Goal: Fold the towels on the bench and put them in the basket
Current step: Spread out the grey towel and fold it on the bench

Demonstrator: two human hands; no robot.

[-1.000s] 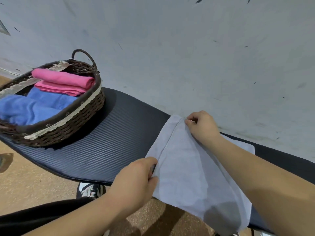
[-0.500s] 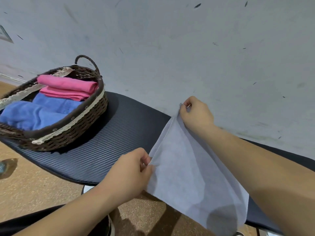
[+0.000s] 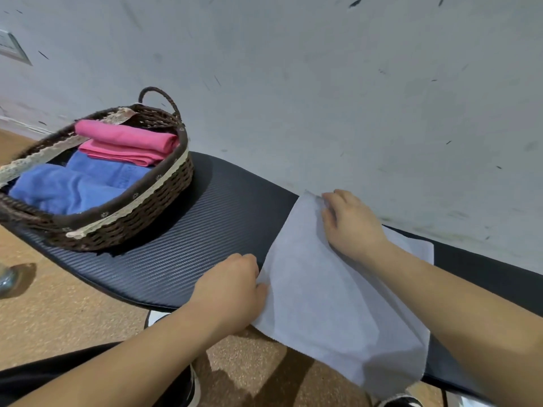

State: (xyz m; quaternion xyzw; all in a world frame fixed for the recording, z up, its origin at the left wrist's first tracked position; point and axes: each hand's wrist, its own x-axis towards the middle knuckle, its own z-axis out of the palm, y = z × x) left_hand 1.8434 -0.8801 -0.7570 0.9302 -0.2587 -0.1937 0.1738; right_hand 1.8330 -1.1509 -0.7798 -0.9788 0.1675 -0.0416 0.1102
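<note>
Two hands pinch pale towel (image 3: 338,295) corners on bench (image 3: 205,230): left hand (image 3: 232,292) near, right hand (image 3: 349,224) far; align edges, smooth before creasing.

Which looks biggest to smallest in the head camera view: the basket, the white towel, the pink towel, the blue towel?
1. White towel, though it lies nearest the camera, so that may flatter it.
2. Basket.
3. Blue towel.
4. Pink towel.
The basket rim partly hides both folded towels, so their order is unsure.
</note>
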